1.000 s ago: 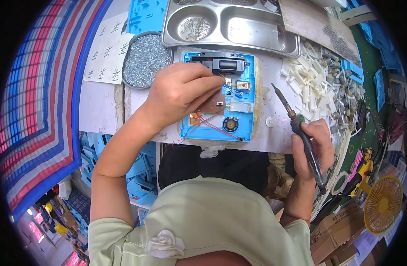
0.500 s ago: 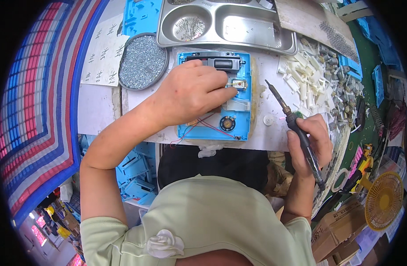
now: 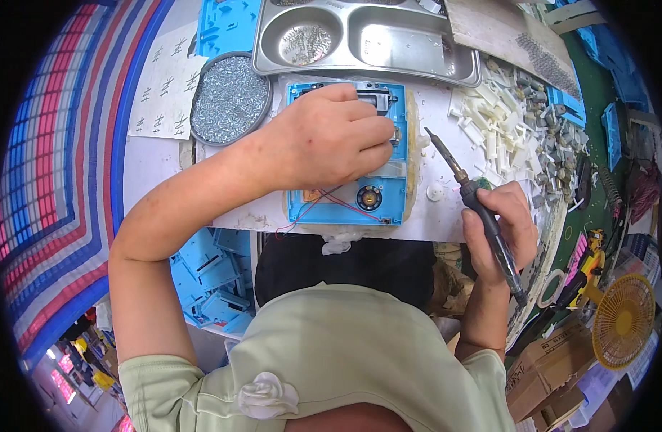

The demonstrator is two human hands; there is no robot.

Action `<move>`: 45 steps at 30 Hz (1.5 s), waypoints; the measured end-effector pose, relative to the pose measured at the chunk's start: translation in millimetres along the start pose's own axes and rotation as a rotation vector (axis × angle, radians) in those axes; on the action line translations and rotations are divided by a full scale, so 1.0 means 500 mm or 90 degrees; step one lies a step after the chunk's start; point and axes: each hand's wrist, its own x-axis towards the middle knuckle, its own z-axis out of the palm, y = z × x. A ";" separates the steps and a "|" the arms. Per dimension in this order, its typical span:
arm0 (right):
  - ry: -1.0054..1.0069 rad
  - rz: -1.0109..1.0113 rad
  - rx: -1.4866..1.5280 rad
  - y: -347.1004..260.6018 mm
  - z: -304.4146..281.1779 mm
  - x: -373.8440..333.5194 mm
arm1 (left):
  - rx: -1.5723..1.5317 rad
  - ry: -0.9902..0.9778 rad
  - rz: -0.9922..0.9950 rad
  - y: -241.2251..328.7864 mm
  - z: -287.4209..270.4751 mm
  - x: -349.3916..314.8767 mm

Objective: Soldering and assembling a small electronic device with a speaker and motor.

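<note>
The open blue case (image 3: 394, 194) lies flat on the table (image 3: 435, 219) straight in front of the person, probably so that both hands can get at its inside. At its five o'clock sits a round speaker (image 3: 369, 198), with loose red wires (image 3: 349, 205) running near it. The left hand (image 3: 338, 137) covers the case's middle, fingers curled close together; their tips are hidden, so I cannot tell whether they pinch anything. At four o'clock, clear of the case, the right hand (image 3: 515, 227) grips a soldering iron (image 3: 472, 196) by its handle, its tip toward eleven, seemingly kept off the left fingers yet near. A round pan (image 3: 269, 106) of metal bits at ten, a metal tray (image 3: 396, 43) at twelve and white plastic pieces (image 3: 497, 137) near three look set within reach.
</note>
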 end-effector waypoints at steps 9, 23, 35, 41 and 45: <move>0.000 0.013 0.002 0.000 -0.003 -0.001 | -0.031 -0.015 -0.027 0.000 -0.021 -0.028; 0.011 0.046 0.028 -0.008 0.003 0.015 | -0.070 0.109 -0.491 0.044 -0.046 -0.138; 0.017 0.057 0.083 -0.001 0.022 0.015 | -0.299 0.230 -0.486 0.051 -0.037 -0.060; 0.016 0.240 0.298 -0.035 0.107 0.076 | -0.639 0.268 -0.693 0.074 0.005 -0.035; -0.052 0.192 0.248 -0.026 0.163 0.127 | -0.675 0.297 -0.692 0.076 0.005 -0.036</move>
